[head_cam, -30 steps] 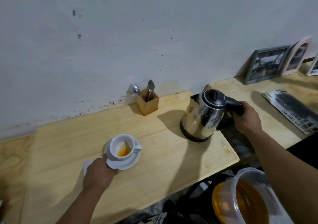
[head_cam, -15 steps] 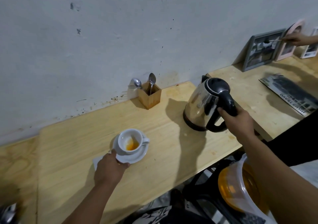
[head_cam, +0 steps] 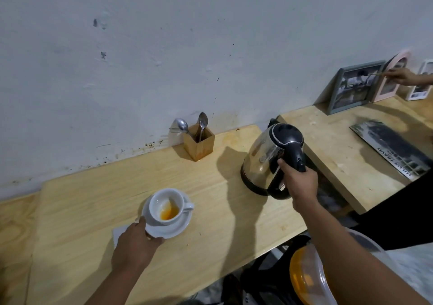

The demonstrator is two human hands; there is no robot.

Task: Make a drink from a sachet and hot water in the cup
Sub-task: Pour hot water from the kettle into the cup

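Observation:
A white cup (head_cam: pixel 167 207) with orange powder at its bottom sits on a white saucer (head_cam: pixel 174 230) on the wooden table (head_cam: pixel 222 241). My left hand (head_cam: pixel 137 243) grips the saucer's near-left rim. A white sachet or paper (head_cam: pixel 119 233) lies flat under that hand. To the right stands a steel kettle (head_cam: pixel 264 158) with a black lid, its base resting on the table. My right hand (head_cam: pixel 298 182) is closed around its black handle.
A wooden holder (head_cam: pixel 199 144) with spoons and a fork stands by the wall. On the second table (head_cam: pixel 339 154) at right are picture frames (head_cam: pixel 353 87), a booklet (head_cam: pixel 393 148) and another person's hand (head_cam: pixel 401 76). A plastic tub (head_cam: pixel 307 279) with orange contents sits below the table edge.
The kettle has turned so its handle faces me, and my right hand has shifted with it. My left hand stays on the saucer. Another person's hand has come in by the frames.

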